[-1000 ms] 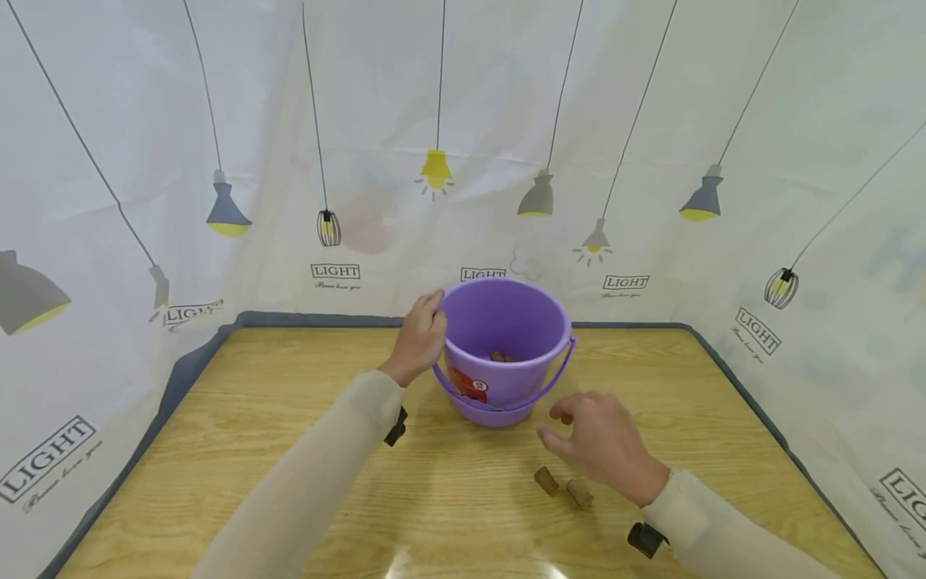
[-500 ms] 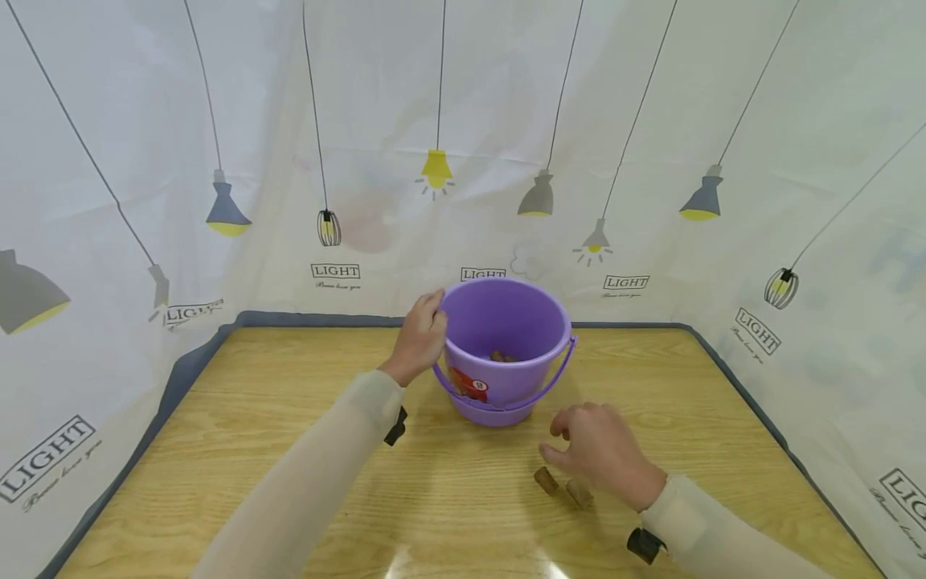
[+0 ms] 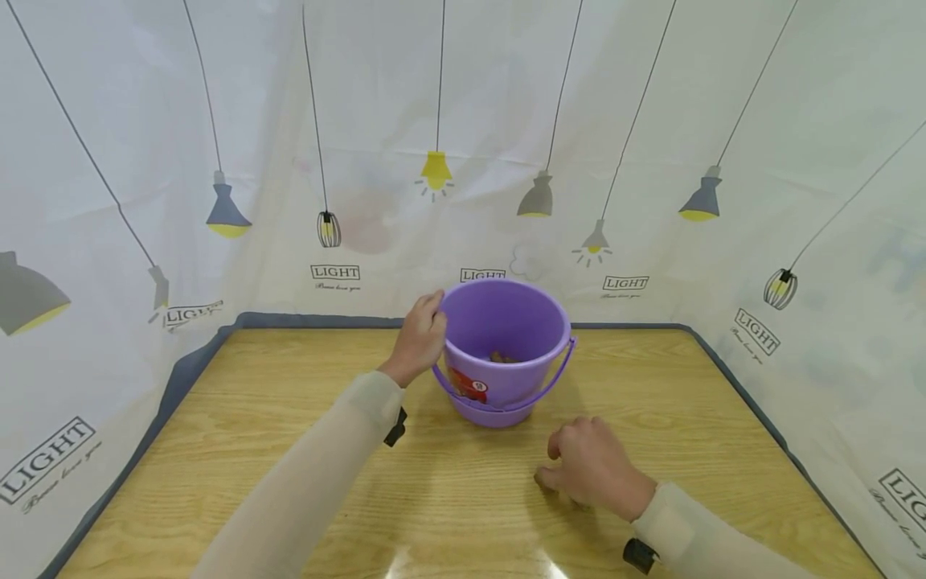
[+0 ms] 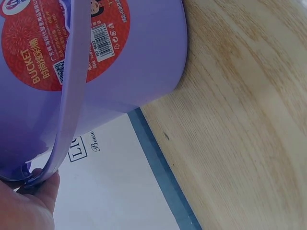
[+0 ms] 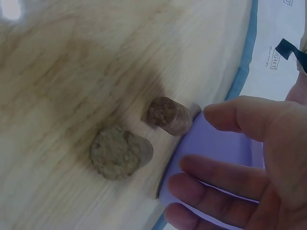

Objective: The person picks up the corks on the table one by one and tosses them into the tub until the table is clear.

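A purple bucket (image 3: 514, 379) stands upright toward the back of the table. Its rim is gripped on the left side by my left hand (image 3: 419, 339), close to where the bucket's handle (image 4: 72, 100) joins. Several brown pieces that look like corks (image 3: 501, 357) lie at the bottom of the bucket. Over the table in front of it, my right hand (image 3: 593, 465) reaches down with thumb and fingers spread apart. The right wrist view has two corks on the wood, a thicker cork (image 5: 117, 153) and a darker cork (image 5: 168, 114) near the thumb. In the head view that hand mostly hides them.
The wooden table (image 3: 289, 450) has a dark blue-grey border along its edges. White cloth (image 3: 376, 121) printed with lamps encloses the back and sides. Each wrist wears a small black camera (image 3: 640, 555).
The right hand has come down and toward me over the two corks, covering them in the head view. The left hand and the bucket have stayed in place.
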Tool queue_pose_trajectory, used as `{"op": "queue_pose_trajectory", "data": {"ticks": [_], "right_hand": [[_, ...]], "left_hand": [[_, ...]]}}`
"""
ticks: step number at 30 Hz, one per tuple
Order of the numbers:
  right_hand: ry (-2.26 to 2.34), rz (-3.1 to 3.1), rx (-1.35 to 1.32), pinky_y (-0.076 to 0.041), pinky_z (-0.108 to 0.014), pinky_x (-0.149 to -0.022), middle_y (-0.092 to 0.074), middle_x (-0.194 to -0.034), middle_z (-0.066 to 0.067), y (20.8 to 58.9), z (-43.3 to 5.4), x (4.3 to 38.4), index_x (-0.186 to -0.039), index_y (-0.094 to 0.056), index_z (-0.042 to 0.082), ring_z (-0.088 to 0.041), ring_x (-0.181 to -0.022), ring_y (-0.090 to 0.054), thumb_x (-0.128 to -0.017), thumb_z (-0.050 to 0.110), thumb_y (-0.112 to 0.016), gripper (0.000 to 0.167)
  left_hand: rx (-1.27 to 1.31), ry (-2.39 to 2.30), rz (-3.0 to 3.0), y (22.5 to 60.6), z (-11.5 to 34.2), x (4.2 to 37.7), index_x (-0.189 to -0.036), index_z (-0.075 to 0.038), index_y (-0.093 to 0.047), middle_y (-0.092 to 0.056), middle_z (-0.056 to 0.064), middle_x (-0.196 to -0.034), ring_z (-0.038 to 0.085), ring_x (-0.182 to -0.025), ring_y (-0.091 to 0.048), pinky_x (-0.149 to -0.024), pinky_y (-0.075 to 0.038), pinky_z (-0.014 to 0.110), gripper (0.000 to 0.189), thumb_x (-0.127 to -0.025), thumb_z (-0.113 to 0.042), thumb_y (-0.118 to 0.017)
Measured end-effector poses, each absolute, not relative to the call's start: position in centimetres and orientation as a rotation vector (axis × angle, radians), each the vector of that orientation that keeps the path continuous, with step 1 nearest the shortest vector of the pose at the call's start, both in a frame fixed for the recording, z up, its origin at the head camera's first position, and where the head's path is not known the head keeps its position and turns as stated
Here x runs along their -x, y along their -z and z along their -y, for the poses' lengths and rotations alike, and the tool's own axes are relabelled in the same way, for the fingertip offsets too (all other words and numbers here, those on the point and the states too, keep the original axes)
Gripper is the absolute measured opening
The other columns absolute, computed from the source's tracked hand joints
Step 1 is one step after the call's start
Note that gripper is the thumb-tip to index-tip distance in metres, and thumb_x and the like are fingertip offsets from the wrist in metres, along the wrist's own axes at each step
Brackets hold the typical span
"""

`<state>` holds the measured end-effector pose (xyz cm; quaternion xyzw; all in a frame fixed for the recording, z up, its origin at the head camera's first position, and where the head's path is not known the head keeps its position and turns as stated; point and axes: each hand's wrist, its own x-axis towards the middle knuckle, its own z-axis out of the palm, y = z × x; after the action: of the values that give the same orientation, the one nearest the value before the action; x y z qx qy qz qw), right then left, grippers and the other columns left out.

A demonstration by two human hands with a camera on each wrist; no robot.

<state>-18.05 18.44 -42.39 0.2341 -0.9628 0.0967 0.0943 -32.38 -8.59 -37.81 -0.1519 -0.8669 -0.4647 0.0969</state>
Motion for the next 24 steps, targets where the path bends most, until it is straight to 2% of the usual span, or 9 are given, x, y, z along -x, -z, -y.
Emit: {"op": "queue_pose_trajectory", "data": {"ticks": [4, 8, 11, 15, 24], "right_hand": [[-0.232, 2.837, -0.741, -0.054, -0.046, -0.072, -0.067, -0.066, 0.005, 42.8, -18.3, 18.1, -0.065, -0.072, 0.018, -0.017, -0.065, -0.059, -0.074, 0.034, -0.087, 0.024], [-0.207, 2.832, -0.769, -0.045, -0.037, -0.062, -0.053, -0.057, 0.013, 43.0, -18.3, 18.1, -0.052, -0.059, 0.025, -0.011, -0.060, -0.048, -0.074, 0.033, -0.085, 0.035], [-0.201, 2.835, -0.780, -0.038, -0.032, -0.059, -0.043, -0.053, 0.014, 43.1, -18.2, 18.1, -0.046, -0.049, 0.026, -0.009, -0.056, -0.041, -0.074, 0.033, -0.085, 0.045], [-0.200, 2.824, -0.794, -0.036, -0.031, -0.059, -0.038, -0.049, 0.015, 43.3, -18.1, 18.1, -0.043, -0.042, 0.026, -0.009, -0.054, -0.038, -0.073, 0.030, -0.084, 0.052], [-0.184, 2.781, -0.791, -0.034, -0.030, -0.059, -0.034, -0.049, 0.014, 44.2, -18.1, 17.9, -0.040, -0.036, 0.028, -0.009, -0.052, -0.034, -0.070, 0.025, -0.080, 0.054]], "left_hand": [[0.448, 1.367, 2.565, 37.9, 8.6, 32.4, -0.158, 0.002, -0.033, -0.038, 0.019, -0.159, 0.035, -0.149, -0.034, -0.123, -0.027, 0.048, 0.054, -0.108, -0.019, -0.033], [0.443, 1.353, 2.568, 37.8, 8.6, 32.4, -0.158, 0.002, -0.033, -0.039, 0.019, -0.159, 0.034, -0.149, -0.034, -0.123, -0.026, 0.047, 0.054, -0.108, -0.019, -0.033], [0.438, 1.340, 2.571, 37.8, 8.5, 32.4, -0.158, 0.001, -0.034, -0.039, 0.018, -0.159, 0.033, -0.149, -0.034, -0.124, -0.026, 0.045, 0.054, -0.108, -0.019, -0.032], [0.435, 1.336, 2.576, 37.7, 8.5, 32.3, -0.158, 0.001, -0.034, -0.039, 0.018, -0.159, 0.033, -0.149, -0.034, -0.124, -0.026, 0.045, 0.054, -0.108, -0.019, -0.033], [0.436, 1.352, 2.574, 37.6, 8.4, 32.2, -0.158, 0.002, -0.033, -0.038, 0.019, -0.159, 0.033, -0.149, -0.034, -0.124, -0.026, 0.045, 0.054, -0.108, -0.019, -0.033]]}}
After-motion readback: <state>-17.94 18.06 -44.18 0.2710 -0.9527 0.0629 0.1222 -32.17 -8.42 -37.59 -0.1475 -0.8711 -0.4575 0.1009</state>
